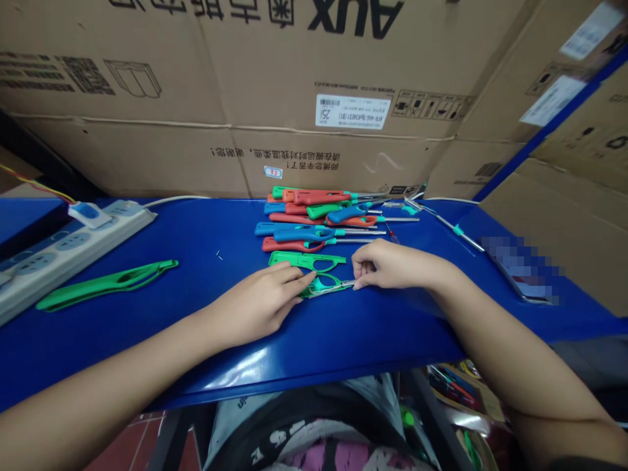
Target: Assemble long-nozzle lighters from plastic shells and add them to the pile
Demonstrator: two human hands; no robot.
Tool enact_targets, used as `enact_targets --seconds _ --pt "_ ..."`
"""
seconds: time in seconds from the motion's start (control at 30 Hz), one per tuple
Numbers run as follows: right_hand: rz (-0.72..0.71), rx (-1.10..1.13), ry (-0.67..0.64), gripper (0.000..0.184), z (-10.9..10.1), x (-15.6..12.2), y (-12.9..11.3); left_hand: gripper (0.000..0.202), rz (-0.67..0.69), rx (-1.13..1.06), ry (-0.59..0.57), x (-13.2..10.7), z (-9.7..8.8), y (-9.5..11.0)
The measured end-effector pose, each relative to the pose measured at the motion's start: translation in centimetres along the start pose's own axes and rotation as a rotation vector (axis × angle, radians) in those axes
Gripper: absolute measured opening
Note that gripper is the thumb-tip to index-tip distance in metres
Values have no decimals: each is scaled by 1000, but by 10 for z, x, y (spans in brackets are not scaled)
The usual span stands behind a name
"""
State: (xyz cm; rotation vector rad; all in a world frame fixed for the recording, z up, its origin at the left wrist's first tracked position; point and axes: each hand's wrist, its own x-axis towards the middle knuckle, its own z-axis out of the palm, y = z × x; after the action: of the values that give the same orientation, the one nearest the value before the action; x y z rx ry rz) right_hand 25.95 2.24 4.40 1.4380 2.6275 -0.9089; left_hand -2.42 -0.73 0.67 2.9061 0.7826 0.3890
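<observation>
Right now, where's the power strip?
In the head view, the power strip lies at left on the table, beside a green shell, well left of the left hand.

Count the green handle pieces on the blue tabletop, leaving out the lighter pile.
3: one piece in front of the power strip, a second piece just in front of the pile, and a third piece partly under the left hand, which may hide more.
</observation>
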Motion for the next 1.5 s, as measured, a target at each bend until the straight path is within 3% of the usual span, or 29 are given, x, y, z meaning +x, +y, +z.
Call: enact_targets --seconds 0.3,0.4,0.47,0.53,0.6,0.67,0.83,1.0,1.17,1.27,1.33,1.37,1.4,1.5 --pt "37 173 -114 18 -6 -9 10 37 36 -119 67 2 3 -5" --pt "-84 130 -68 25 -9 -12 11 36 48 -43 23 1 2 -1" --pt "-136 96 48 33 -16 -12 16 40 84 81 -25 1 1 4" --pt "-49 32 276 34 -27 -8 28 46 121 203 -78 1 1 10" --pt "184 -163 525 29 -41 1 48 50 133 266 -113 0 2 14" --pt "413 -358 654 24 -56 12 72 51 130 264 -98 0 3 15" --pt "551 -466 592 23 -81 37 124 46 49 99 14 -2 7 9" --pt "537 -512 473 15 -85 47 137 45 -34 -46 62 -1 6 4" --pt "354 -551 471 10 -88 36 120 50 -76 -140 95 -1 1 6" --pt "254 -521 558 12 -84 29 94 46 -112 -243 233 0 0 9" --pt "173 -457 611 16 -69 27 67 40 -159 -327 358 3 1 10" --pt "117 -383 638 17 -58 27 51 39 -194 -370 413 4 2 10" --pt "14 -126 664 18 -43 26 33 39 -235 -413 457 6 3 10" --pt "-164 571 416 30 7 26 -17 47 -326 -565 525 10 8 10"
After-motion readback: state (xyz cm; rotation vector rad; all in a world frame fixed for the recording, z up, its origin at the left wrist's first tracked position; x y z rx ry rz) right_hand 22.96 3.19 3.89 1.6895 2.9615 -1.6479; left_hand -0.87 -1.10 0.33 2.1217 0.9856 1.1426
